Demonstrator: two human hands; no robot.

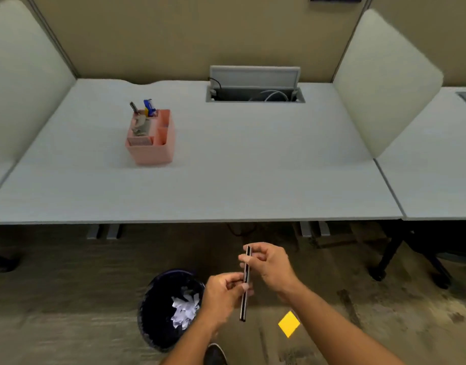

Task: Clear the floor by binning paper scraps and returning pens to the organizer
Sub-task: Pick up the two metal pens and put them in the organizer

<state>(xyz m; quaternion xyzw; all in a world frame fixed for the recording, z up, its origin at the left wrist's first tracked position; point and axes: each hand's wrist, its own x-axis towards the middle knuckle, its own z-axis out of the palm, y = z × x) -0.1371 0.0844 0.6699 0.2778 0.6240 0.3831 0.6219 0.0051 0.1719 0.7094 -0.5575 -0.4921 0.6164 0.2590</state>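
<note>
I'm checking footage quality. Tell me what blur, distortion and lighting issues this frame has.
Head view: wide-angle lens bows the desk edges and partitions; overall soft focus; left hand slightly motion-smeared, right hand and the pens crisper; lighting even and dim under the desk, bin interior nearly black; no glare.

Bare, sleeveless forearms; one dark shoe shows below.

Soft, even overhead light brightens my worktop; beneath it the floor lies dim and shadowed. Everything looks slightly soft, and straight edges bow toward the frame's sides.
</note>
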